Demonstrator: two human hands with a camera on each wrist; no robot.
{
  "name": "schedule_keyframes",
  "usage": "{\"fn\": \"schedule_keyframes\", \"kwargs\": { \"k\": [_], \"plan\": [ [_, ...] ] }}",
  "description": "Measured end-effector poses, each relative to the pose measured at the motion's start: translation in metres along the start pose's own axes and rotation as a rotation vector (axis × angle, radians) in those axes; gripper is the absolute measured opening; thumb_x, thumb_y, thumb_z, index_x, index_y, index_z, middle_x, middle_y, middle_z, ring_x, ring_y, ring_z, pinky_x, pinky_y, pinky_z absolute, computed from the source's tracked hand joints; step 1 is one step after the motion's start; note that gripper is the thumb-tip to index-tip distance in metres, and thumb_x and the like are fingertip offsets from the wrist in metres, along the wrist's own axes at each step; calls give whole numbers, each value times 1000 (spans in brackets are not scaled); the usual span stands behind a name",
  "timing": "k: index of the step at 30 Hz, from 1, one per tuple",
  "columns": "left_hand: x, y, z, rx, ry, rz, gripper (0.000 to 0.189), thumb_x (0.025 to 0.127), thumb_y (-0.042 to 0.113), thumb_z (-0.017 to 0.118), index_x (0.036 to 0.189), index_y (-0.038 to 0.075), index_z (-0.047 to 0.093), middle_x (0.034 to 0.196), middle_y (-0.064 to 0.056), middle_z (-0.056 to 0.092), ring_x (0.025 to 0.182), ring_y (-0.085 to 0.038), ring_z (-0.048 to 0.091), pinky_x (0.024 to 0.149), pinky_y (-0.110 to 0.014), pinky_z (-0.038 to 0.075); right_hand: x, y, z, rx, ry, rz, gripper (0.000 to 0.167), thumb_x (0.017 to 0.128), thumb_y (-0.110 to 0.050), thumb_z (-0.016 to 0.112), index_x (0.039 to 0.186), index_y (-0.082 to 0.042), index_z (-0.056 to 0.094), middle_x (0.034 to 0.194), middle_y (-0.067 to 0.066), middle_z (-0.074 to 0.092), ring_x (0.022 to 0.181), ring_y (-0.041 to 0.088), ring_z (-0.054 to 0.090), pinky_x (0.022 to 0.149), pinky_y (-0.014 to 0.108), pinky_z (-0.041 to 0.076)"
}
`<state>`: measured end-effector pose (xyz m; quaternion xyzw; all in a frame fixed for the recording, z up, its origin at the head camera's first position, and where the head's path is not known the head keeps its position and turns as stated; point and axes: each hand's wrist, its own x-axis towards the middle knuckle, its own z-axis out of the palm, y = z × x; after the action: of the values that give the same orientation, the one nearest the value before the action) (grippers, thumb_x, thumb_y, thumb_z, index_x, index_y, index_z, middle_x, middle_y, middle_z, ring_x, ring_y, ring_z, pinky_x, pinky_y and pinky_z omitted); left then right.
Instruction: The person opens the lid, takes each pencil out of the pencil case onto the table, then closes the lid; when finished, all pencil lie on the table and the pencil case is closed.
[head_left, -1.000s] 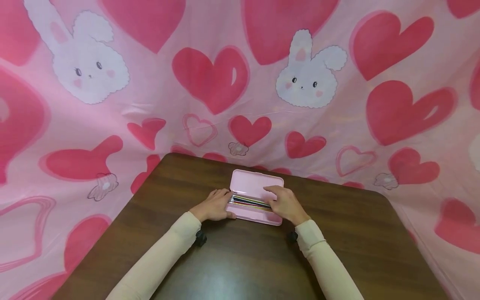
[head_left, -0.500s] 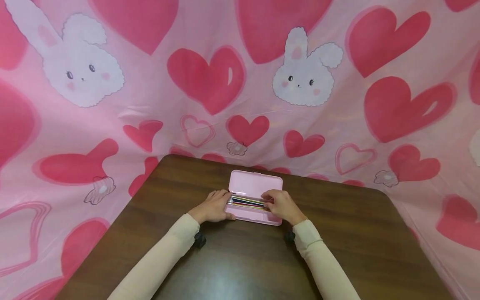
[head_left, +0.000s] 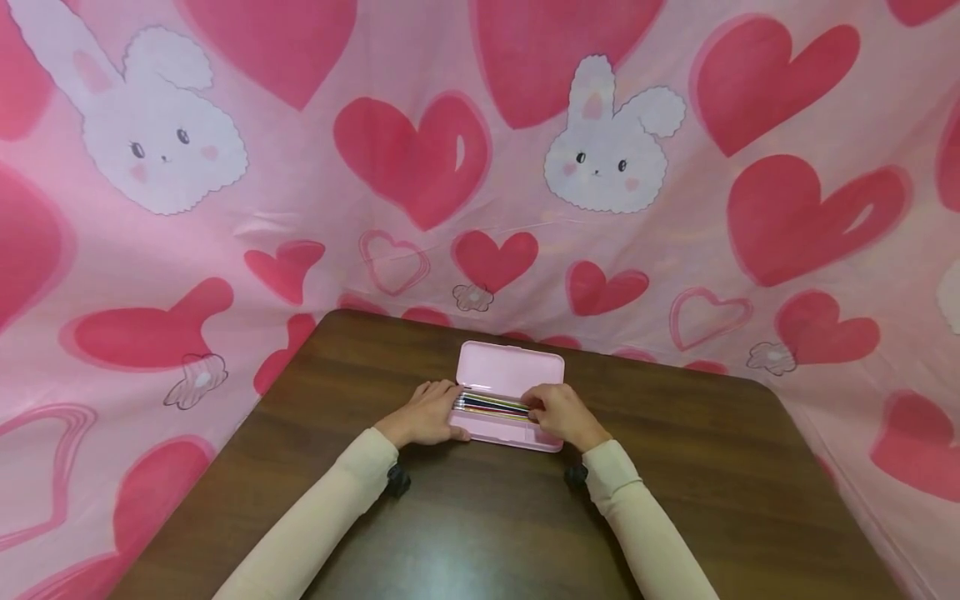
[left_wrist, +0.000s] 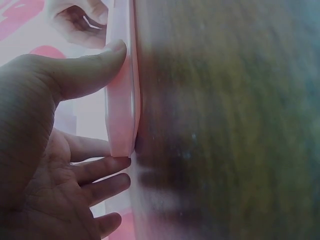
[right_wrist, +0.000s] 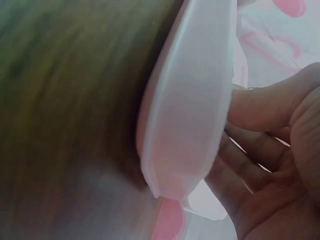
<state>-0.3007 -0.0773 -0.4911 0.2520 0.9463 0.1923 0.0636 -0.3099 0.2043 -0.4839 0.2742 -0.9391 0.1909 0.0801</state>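
A pink pencil case lies on the table with its lid tipped back. Several thin pencils, dark, red and yellow among them, lie side by side along it. My left hand holds the case's left end; in the left wrist view its thumb presses the front wall and the fingers spread around the end. My right hand reaches over the right end, thumb and fingers pinching the pencils' right ends. In the right wrist view the case wall hides those fingertips.
The dark wooden table extends around the case on every side. Behind it hangs a pink cloth printed with hearts and rabbits, meeting the table's far edge. A small black device sits under each wrist.
My right hand's fingers have lowered and drawn together at the pencils' right ends. The left hand stays on the case's left end. The head view has shifted slightly.
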Motion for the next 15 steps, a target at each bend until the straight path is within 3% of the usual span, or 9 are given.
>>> {"fn": "schedule_keyframes", "kwargs": {
  "k": [11,15],
  "plan": [
    [-1,0,4,-11,5,5,87,84,49,79,149,4,44,143,-15,50,140,-34,42,124,-56,21,-1,-2,3,-3,-43,22,19,82,0,77,97,-12,79,86,-2,73,73,10,56,73,29,54],
    [3,-1,2,1,11,4,87,84,49,78,150,5,43,144,-14,50,141,-33,42,124,-56,21,1,-3,1,-9,-39,-24,20,82,3,75,97,-9,78,86,0,72,74,11,56,75,32,56]
  ]
}}
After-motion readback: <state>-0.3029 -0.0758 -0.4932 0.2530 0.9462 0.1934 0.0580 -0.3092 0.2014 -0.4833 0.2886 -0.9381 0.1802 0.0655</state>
